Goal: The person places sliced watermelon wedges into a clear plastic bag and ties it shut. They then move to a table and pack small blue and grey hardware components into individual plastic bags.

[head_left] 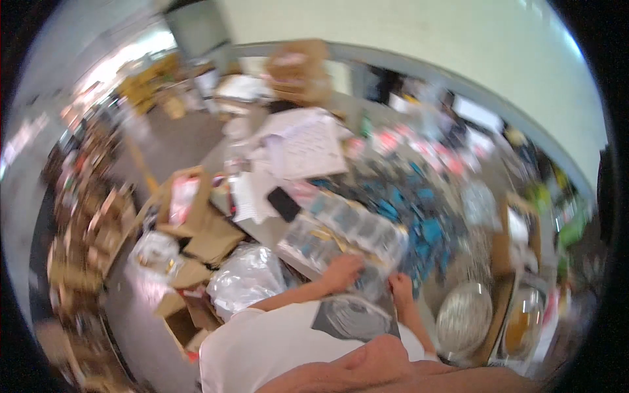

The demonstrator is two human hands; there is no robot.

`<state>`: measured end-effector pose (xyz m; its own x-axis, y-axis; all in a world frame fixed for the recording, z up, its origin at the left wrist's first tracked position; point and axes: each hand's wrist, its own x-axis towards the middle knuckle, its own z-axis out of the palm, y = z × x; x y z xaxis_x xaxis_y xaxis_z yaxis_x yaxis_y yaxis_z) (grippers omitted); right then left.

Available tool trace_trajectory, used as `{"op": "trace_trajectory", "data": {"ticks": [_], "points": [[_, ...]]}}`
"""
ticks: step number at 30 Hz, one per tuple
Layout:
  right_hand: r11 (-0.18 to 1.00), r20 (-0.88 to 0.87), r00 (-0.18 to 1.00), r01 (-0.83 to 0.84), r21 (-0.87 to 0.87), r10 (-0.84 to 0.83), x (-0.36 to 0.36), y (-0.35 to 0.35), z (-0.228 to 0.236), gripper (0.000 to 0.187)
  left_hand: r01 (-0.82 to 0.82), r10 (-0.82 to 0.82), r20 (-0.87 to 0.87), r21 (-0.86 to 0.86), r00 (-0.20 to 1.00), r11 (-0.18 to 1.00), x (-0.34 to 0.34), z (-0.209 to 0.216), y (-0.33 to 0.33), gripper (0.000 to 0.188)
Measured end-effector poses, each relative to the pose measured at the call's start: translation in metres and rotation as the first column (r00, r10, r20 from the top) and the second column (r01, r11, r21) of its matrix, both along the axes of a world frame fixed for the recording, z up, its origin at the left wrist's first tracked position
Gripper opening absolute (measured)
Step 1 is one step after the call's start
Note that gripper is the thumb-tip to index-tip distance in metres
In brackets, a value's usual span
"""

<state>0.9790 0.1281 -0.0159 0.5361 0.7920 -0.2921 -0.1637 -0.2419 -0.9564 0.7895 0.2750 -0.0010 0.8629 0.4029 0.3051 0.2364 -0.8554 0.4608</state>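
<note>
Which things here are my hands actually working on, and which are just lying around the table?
In hand:
left hand and right hand, both on the clear plastic packet sheet

Lying about:
black phone-like slab
white papers
blue packets
round silvery lids
clear plastic bag
open cardboard boxes

A white shirt [262,347], blue packets [419,216], a black phone [284,204], brown cardboard boxes [196,223].
</note>
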Motion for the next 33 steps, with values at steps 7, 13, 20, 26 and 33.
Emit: {"op": "trace_trajectory", "data": {"ticks": [7,13,20,26,33], "points": [[1.000,-0.143,0.990,0.015,0.001,-0.014,-0.002,0.012,-0.003,0.021,0.049,-0.051,0.000,-0.229,0.999,0.972,0.063,0.067,-0.015,0.016],[0.893,0.771,0.513,-0.423,-0.155,0.377,0.035,-0.020,-0.081,0.039,-0.151,0.134,-0.478,0.003,0.868,0.989,0.118,0.058,-0.042,0.032],[0.975,-0.115,0.988,-0.076,0.210,0.102,0.022,-0.022,-0.123,0.016,-0.015,0.005,-0.318,-0.029,0.948,0.999,0.130,0.033,-0.049,0.025],[0.998,0.046,0.998,-0.036,0.059,0.034,-0.009,0.004,-0.048,0.017,-0.001,0.044,-0.180,0.231,0.983,0.973,0.132,0.010,-0.050,0.018],[0.998,0.157,0.987,-0.043,0.036,0.037,-0.018,0.016,-0.018,0.017,0.018,0.007,-0.087,0.284,0.996,0.959,0.140,-0.025,-0.038,0.018]]}}
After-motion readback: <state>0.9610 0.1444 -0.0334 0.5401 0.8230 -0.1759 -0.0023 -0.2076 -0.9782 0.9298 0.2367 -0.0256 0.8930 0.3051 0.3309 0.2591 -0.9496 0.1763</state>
